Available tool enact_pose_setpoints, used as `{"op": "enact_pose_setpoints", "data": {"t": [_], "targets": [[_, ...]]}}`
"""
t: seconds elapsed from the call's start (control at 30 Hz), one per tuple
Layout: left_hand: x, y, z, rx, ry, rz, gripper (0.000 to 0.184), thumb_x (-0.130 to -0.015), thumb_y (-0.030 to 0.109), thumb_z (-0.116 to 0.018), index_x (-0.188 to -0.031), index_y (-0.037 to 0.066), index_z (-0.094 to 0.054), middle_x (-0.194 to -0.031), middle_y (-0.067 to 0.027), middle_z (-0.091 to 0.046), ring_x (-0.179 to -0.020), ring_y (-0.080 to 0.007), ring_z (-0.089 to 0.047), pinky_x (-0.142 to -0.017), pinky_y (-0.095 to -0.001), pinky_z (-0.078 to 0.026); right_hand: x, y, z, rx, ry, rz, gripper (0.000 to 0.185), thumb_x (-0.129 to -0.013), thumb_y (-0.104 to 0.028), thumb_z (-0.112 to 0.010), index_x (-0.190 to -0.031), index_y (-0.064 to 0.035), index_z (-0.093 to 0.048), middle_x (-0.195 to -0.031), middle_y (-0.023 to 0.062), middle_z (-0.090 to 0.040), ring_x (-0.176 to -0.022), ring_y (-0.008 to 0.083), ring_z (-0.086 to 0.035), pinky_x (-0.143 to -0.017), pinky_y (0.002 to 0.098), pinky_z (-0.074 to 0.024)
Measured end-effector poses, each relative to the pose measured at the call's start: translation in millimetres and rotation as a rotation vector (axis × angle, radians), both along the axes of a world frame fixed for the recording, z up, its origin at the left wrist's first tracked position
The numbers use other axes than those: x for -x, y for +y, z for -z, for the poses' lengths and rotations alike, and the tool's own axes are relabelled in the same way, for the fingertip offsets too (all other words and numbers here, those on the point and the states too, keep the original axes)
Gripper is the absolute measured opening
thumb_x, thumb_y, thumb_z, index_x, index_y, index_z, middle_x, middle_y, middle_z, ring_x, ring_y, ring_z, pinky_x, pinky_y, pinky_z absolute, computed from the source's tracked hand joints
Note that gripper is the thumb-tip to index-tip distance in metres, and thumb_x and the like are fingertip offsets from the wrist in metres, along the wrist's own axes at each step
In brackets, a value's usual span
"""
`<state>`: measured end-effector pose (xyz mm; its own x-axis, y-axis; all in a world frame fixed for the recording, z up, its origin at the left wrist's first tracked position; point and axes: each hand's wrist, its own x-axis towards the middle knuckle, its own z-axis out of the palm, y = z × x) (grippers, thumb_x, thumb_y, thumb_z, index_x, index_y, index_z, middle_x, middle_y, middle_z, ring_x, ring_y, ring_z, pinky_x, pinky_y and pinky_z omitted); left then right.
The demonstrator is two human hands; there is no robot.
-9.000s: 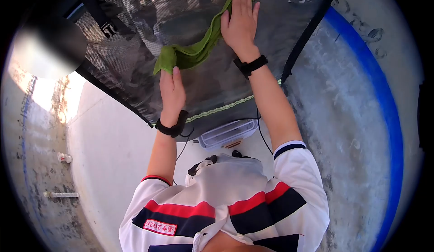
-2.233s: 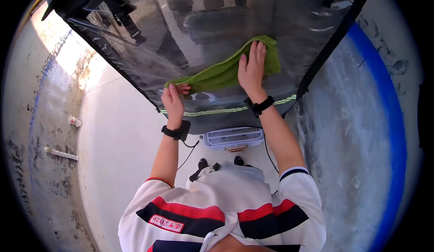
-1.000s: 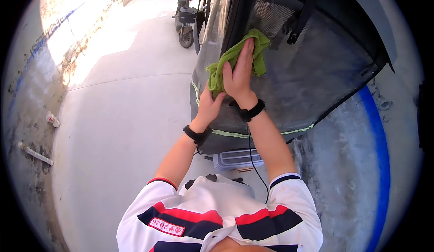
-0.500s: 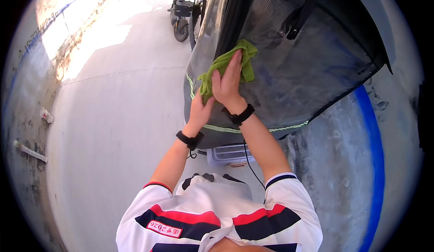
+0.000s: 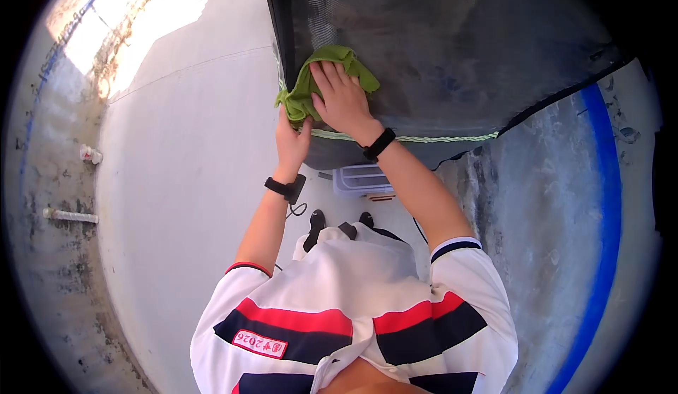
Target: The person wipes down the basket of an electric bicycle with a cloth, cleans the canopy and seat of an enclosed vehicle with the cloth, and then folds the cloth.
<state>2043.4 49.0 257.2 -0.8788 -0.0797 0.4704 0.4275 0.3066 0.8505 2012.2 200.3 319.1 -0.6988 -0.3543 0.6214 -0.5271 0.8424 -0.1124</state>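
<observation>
A green cloth [image 5: 364, 76] lies bunched against the lower left corner of a dark cover [image 5: 438, 62] with a clear, mesh-backed panel. My right hand [image 5: 340, 99] presses flat on the cloth with its fingers stretched out. Just to the left and lower, my left hand [image 5: 292, 140] grips the cloth's bottom end between thumb and fingers. A pale green reflective strip [image 5: 452, 139] runs along the cover's lower edge, beside both hands. Black bands circle both wrists.
Below the cover, a translucent plastic box [image 5: 357, 181] stands on the pale floor [image 5: 183, 182], near my shoes. A dark cable hangs by my left wrist. Stained walls curve at both sides, the right one with a blue stripe [image 5: 609, 182]. A white pipe [image 5: 70, 215] juts out at left.
The cloth and both hands have moved from the middle of the panel to its lower left corner. The view has shifted, and the scooter seen earlier is out of sight. My right fingers are more spread.
</observation>
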Motion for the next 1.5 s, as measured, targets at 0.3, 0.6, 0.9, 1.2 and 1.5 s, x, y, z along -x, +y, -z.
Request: {"op": "enact_pose_setpoints", "data": {"t": [0.3,0.6,0.9,1.2,1.5], "targets": [[-25.9,48.9,38.5,0.368,0.171,-0.19,0.072,-0.091,0.014,-0.063,-0.144,-0.013,-0.024,-0.136,-0.0329,-0.045,-0.131,-0.0465,-0.04,-0.109,-0.0464,-0.032,-32.5,65.3,42.7,0.033,-0.147,0.126,0.071,-0.079,-0.015,-0.062,-0.147,-0.0125,-0.04,-0.143,0.0088,-0.049,-0.127,0.0269,-0.05,-0.096,0.0413,-0.0418],[-36.3,131.5,37.0,0.546,0.125,0.005,0.07,-0.09,0.02,-0.062,-0.145,-0.008,-0.03,-0.134,-0.0325,-0.045,-0.125,-0.0494,-0.04,-0.113,-0.0547,-0.024,-71.1,170.0,59.4,0.084,-0.107,0.299,0.073,-0.079,-0.018,-0.059,-0.148,-0.0114,-0.038,-0.144,0.0115,-0.048,-0.13,0.031,-0.047,-0.098,0.0445,-0.041],[-40.7,221.1,14.8,0.616,0.356,0.322,0.057,-0.084,0.013,-0.066,-0.138,0.005,-0.049,-0.127,-0.0225,-0.055,-0.118,-0.0437,-0.048,-0.101,-0.0509,-0.039,-115.8,303.5,100.7,0.136,-0.103,0.668,0.072,-0.082,-0.025,-0.059,-0.147,-0.0039,-0.038,-0.147,0.0179,-0.042,-0.134,0.0344,-0.041,-0.112,0.0456,-0.0318],[-39.4,202.8,13.1,0.682,0.323,0.255,0.055,-0.085,0.014,-0.067,-0.136,0.004,-0.05,-0.12,-0.0224,-0.057,-0.11,-0.0417,-0.053,-0.094,-0.0463,-0.044,-108.2,285.4,103.7,0.247,-0.055,0.587,0.069,-0.079,-0.022,-0.063,-0.143,-0.0015,-0.043,-0.146,0.0208,-0.042,-0.137,0.0377,-0.037,-0.117,0.0514,-0.0234],[-41.0,122.3,20.2,0.742,0.234,0.037,0.059,-0.083,0.013,-0.068,-0.137,0.002,-0.048,-0.126,-0.0235,-0.055,-0.116,-0.0432,-0.052,-0.098,-0.0468,-0.043,-92.3,186.6,84.1,0.099,-0.135,-0.017,0.063,-0.08,-0.01,-0.062,-0.14,-0.0037,-0.047,-0.142,0.015,-0.047,-0.129,0.0329,-0.044,-0.113,0.0462,-0.0305]]}}
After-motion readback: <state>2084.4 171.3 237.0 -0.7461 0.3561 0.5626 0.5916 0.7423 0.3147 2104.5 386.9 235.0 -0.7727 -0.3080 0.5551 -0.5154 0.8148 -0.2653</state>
